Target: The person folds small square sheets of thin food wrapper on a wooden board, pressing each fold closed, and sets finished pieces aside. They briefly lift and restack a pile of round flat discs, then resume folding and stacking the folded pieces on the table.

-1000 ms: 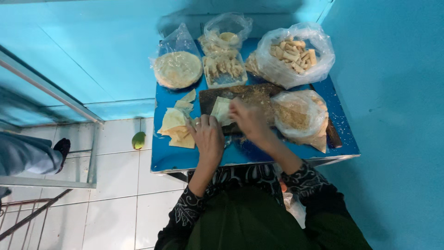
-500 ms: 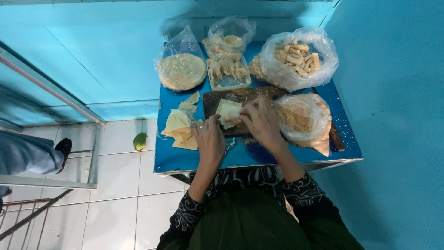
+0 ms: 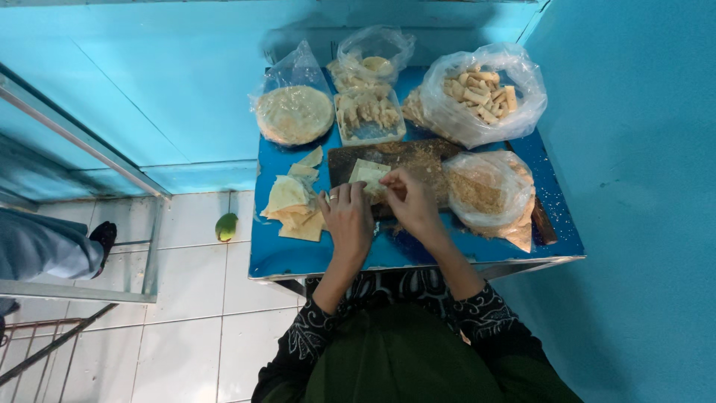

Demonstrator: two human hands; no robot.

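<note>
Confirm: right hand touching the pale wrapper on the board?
Touching. Head view: right hand fingers rest on the pale wrapper atop the wooden board.

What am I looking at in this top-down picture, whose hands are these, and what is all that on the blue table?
The picture comes from a camera worn on a person's head, looking down at their own two bare hands. There is no machine. The left hand and right hand meet over a pale square wrapper sheet lying on a dark wooden board, and seem to be folding it. On the blue table lie a pile of loose wrapper pieces, a bag of round flat sheets, a bag of crumbs, a bag of finished rolls and a clear tub of rolls. A green fruit lies on the tiled floor.
</note>
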